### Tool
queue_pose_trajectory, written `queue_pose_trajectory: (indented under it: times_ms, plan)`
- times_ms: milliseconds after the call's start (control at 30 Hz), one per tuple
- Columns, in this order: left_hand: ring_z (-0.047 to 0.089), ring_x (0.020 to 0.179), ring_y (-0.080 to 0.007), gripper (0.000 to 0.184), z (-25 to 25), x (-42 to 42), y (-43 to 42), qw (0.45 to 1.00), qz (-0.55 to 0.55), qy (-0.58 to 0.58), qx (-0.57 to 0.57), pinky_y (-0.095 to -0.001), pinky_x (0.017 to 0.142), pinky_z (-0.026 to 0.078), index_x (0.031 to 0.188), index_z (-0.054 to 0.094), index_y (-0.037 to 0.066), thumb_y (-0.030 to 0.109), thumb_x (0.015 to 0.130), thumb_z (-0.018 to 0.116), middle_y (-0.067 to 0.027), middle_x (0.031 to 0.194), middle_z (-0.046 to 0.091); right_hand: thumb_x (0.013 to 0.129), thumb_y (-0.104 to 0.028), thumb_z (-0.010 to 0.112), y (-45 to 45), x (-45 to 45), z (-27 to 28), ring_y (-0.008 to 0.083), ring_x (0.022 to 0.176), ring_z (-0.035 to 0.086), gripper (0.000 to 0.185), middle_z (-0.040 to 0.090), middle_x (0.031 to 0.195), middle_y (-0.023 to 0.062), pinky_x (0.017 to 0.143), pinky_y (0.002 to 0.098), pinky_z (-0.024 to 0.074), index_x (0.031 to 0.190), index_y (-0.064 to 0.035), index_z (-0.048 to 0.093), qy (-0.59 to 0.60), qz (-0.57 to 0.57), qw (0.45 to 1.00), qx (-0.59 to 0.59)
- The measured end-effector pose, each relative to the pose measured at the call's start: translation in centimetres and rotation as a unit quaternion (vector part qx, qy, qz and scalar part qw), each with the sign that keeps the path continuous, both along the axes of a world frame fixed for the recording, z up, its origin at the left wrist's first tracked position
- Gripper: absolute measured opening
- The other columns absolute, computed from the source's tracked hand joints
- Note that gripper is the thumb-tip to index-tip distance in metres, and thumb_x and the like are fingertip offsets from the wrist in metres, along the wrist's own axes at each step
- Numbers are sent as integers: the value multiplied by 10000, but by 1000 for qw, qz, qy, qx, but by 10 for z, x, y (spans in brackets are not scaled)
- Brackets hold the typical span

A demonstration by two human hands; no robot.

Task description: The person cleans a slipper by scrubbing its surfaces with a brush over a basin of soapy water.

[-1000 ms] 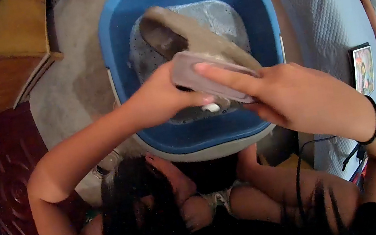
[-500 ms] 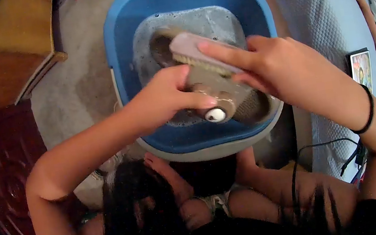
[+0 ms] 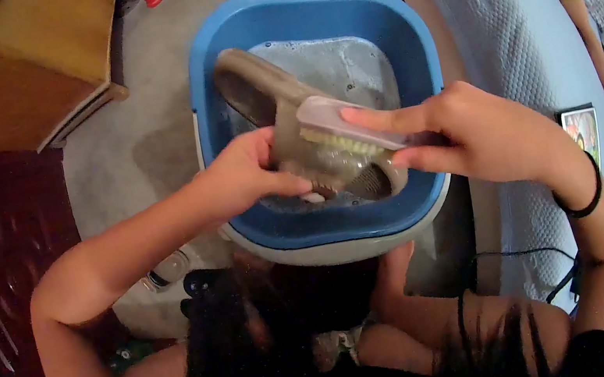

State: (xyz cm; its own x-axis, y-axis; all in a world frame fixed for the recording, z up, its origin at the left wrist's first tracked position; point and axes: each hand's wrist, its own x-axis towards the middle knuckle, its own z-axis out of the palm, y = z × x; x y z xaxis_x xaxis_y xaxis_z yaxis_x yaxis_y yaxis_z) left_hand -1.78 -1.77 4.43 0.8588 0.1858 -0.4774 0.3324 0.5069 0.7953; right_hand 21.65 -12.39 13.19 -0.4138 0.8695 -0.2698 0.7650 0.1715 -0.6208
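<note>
A wet brown slide sandal is held tilted over the blue tub, its toe end towards me. My left hand grips the sandal's strap from the left, thumb on the near side by a small white round piece. My right hand is closed around a pale pinkish scrub brush. The brush's light yellow bristles press on the strap, where suds show. Below lies grey soapy water with foam and bubbles in the tub.
Right of the tub is a bed with a quilted light-blue cover. A tablet with a lit screen lies on it, and other people recline there. A wooden cabinet stands at the left. A clear container sits on the floor.
The sandal has turned, so its sole and far end show more. The brush has shifted lower along the strap with my right hand. The view has also moved slightly.
</note>
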Motion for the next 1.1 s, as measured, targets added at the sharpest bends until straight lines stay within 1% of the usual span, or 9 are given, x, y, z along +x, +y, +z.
queue_pose_trajectory:
  times_ms: [233,367,600,733,767,867,900,1000,1100]
  plan:
    - [546,1030,-143,479,-1,-5,-2,998,-42,17,43,-295,892,436,1163,477,4,-71,716,629,-65,1139,575,817,-255,590,27,-30,-42,363,606,597,482,596,687,205,582,438,493,1283,-222,470,-6,-16,990,139]
    - [541,1039,-145,493,2,-18,9,997,7,18,68,-293,893,435,1179,472,14,-82,716,614,-55,1141,571,789,-246,619,1,-21,-26,356,601,603,545,594,652,193,583,438,497,1304,-235,442,72,83,994,1]
    - [527,1059,-138,493,7,5,-5,998,-31,-50,2,-287,918,417,1200,456,-2,-43,743,635,-60,1158,564,835,-272,571,-1,-13,-30,373,600,604,502,585,636,208,570,447,497,1310,-185,434,-52,-154,982,94]
    - [581,935,-124,467,-2,16,1,990,-31,33,136,-276,834,472,1178,461,-16,-32,750,646,-61,1059,609,853,-284,541,-17,-37,-29,389,616,605,493,572,628,237,571,454,505,1317,-168,420,-10,-119,990,70]
    - [592,890,-124,406,-3,15,-2,984,17,-23,174,-278,780,492,1126,497,-26,-12,752,654,-62,1016,619,860,-282,530,-26,-41,-33,383,598,607,490,577,626,234,552,459,506,1321,-168,408,-8,-77,989,127]
    - [593,885,-132,351,-7,18,-8,996,35,-22,84,-282,779,492,1070,535,-31,-3,745,665,-64,1007,618,862,-275,527,-20,-35,-37,378,586,609,482,584,628,225,538,462,505,1317,-169,405,-96,-126,978,134]
    - [567,993,-154,464,-8,19,-7,998,13,-43,40,-317,902,429,1148,517,24,69,728,708,-59,1098,604,854,-188,558,-8,-28,-38,379,585,563,531,550,656,223,555,411,462,1352,-178,375,-107,-164,976,96]
    - [559,1011,-150,487,-7,23,-4,999,-4,-6,41,-314,916,421,1163,501,22,77,728,714,-53,1108,600,857,-186,554,-11,-31,-37,383,576,560,524,544,641,226,553,415,461,1351,-180,378,-71,-143,984,82]
    - [587,862,-116,342,-7,17,-6,992,5,-4,129,-262,759,478,1080,525,-5,40,771,666,-41,950,628,854,-178,553,-26,-43,-27,376,568,567,523,535,621,228,561,417,466,1349,-177,382,-62,-98,990,78]
